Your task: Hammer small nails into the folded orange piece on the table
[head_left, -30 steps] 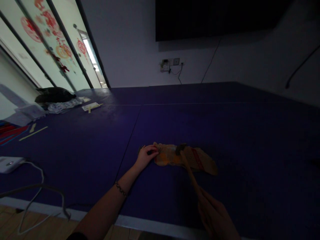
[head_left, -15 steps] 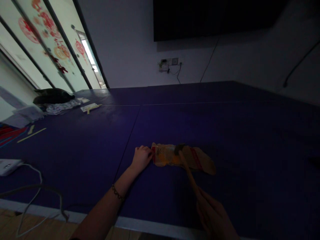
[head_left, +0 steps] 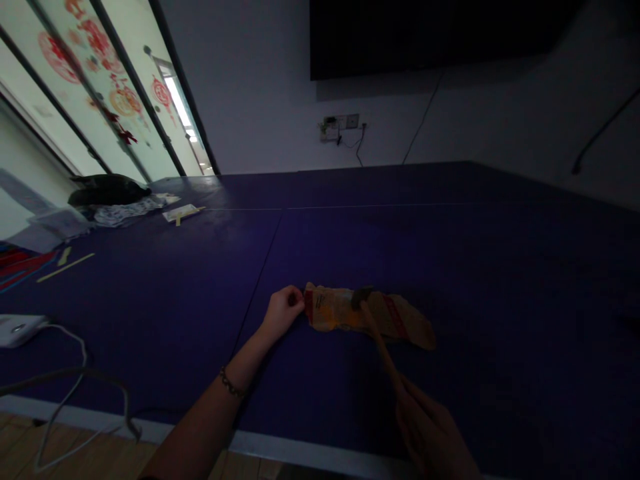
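A flat, tan, sock-shaped packet with red bands (head_left: 330,312) lies on the purple table; I cannot tell exactly what it is. Curled fingers of my left hand (head_left: 283,309) pinch its red left end against the tabletop. My right hand (head_left: 433,427), low in the view and in shadow, is wrapped round the wooden handle of a hammer (head_left: 381,347). The hammer's dark head rests on or just above the middle of the packet; the dim light hides whether they touch.
The purple table (head_left: 200,287) reaches back to the wall. At left are a white power strip (head_left: 21,330) with its cable, yellow strips (head_left: 65,268), red and blue strips (head_left: 23,270), and a dark bag (head_left: 107,190) on cloth. A wall screen (head_left: 430,33) hangs above.
My left fingers have shifted slightly at the packet's end, opening a gap between thumb and fingers. The hammer stays over the packet's middle. The view has moved a little.
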A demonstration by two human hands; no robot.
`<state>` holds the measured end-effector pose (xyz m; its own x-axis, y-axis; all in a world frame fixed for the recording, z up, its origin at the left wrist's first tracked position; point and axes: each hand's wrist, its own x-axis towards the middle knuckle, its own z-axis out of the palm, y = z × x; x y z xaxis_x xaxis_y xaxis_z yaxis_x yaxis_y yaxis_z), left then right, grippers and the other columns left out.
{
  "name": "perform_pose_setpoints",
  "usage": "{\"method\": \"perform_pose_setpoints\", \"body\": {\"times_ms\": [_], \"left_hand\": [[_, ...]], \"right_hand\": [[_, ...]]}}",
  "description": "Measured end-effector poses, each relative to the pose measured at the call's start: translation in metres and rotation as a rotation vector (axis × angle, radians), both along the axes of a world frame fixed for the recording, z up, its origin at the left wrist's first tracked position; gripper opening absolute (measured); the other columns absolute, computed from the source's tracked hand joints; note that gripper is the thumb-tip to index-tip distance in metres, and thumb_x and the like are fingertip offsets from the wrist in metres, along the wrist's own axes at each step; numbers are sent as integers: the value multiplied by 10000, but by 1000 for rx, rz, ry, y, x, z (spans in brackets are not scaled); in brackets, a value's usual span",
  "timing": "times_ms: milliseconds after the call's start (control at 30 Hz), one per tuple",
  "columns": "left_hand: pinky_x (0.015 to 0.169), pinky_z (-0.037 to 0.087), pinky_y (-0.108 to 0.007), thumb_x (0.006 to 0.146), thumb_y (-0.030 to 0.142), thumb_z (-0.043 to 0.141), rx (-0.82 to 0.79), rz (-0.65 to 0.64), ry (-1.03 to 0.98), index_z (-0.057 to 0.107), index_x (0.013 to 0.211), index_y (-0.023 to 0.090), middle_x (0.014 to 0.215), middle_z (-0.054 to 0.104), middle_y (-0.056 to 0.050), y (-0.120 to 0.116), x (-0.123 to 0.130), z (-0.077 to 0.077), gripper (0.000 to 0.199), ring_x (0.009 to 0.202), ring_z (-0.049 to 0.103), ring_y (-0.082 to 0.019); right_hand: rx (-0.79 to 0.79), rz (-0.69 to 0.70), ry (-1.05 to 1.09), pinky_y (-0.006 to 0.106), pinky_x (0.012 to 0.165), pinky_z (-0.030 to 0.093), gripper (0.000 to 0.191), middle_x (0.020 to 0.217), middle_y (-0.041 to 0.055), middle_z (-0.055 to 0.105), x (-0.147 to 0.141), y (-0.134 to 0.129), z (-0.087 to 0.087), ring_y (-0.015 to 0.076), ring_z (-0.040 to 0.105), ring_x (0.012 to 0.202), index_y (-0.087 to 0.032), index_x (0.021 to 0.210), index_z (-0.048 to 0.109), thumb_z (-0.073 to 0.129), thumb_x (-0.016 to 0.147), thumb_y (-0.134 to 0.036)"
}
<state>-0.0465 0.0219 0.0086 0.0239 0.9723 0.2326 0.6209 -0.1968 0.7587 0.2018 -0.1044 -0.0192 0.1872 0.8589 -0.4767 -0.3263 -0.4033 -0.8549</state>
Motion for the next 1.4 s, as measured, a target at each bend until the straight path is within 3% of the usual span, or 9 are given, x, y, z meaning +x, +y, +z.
{"method": "perform_pose_setpoints", "body": {"times_ms": [133,300,567,700,1000,1067,1200,1300,1400], "left_hand": [[569,399,-201,696,181,472,-21,-51,-188,533,674,141,608,539,11,2,5,-6,76,589,499,-101],[586,404,-213,708,203,488,-50,-87,-163,543,665,139,640,563,3,4,8,-11,95,609,509,-110],[572,397,-203,706,186,493,-41,-96,-63,561,652,143,618,561,14,4,7,-11,96,606,502,-108],[565,388,-201,703,182,492,-39,-109,-37,567,643,144,610,563,14,4,7,-11,103,588,494,-105],[587,382,-207,697,138,478,-16,-140,26,584,646,148,629,550,9,4,7,-10,119,599,490,-107],[592,383,-208,698,128,477,-13,-152,24,590,656,146,635,549,6,4,8,-10,122,606,495,-109],[607,388,-212,709,128,476,-4,-174,41,593,652,146,652,555,3,4,8,-9,132,612,499,-109],[613,393,-209,724,131,471,19,-208,49,597,643,142,667,559,-5,4,7,-10,150,621,507,-109],[610,399,-209,740,146,469,41,-231,66,620,675,138,664,565,-13,4,6,-12,164,627,520,-114]], "right_hand": [[-8,-6,21,173,537,473,374,770,10,655,-3,0,7,111,587,640,-223,876,675,707,545,-395],[-13,-45,31,130,541,460,358,855,7,656,-10,-3,20,89,586,672,-228,839,679,709,535,-415],[12,-24,2,165,523,480,342,799,15,656,-4,-2,5,120,605,664,-214,864,666,696,570,-385],[3,-44,56,113,467,436,314,709,-27,633,-6,-3,8,65,564,573,-237,852,665,699,574,-379],[3,-4,-8,167,415,429,451,661,1,618,-4,-4,12,89,537,507,-188,911,659,705,533,-430],[36,8,-12,182,469,461,445,712,18,636,0,-6,14,108,563,560,-201,887,666,714,515,-439],[75,10,-17,212,610,493,459,905,55,641,-5,-12,29,168,595,758,-228,865,671,741,463,-438],[17,93,-7,201,578,488,491,927,53,633,-24,-11,51,148,596,725,-238,963,641,696,533,-468],[58,217,-48,186,499,469,545,782,43,634,-46,-6,68,127,583,624,-218,1048,599,642,586,-503]]}}
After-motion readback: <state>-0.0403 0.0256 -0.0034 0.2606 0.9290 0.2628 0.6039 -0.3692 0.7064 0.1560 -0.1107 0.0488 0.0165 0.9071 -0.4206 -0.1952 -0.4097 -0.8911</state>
